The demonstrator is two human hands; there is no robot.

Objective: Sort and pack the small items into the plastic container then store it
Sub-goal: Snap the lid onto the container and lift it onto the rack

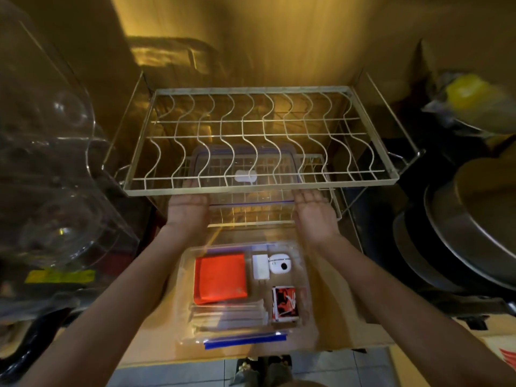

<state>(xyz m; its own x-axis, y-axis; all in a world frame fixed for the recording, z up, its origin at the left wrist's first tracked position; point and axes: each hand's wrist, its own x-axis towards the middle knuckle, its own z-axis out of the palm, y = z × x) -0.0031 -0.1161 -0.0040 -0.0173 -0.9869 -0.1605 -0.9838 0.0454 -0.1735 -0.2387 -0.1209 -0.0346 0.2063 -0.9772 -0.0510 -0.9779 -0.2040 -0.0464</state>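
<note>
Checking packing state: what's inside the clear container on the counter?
In the clear container: an orange pouch, a white charger, a white earbud case, a red-black card pack and clear-wrapped sticks. Anything under the pouch is hidden.

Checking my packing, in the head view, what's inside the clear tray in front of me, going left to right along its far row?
Orange pouch → white charger plug → white earbuds case, all lying in the plastic container.
</note>
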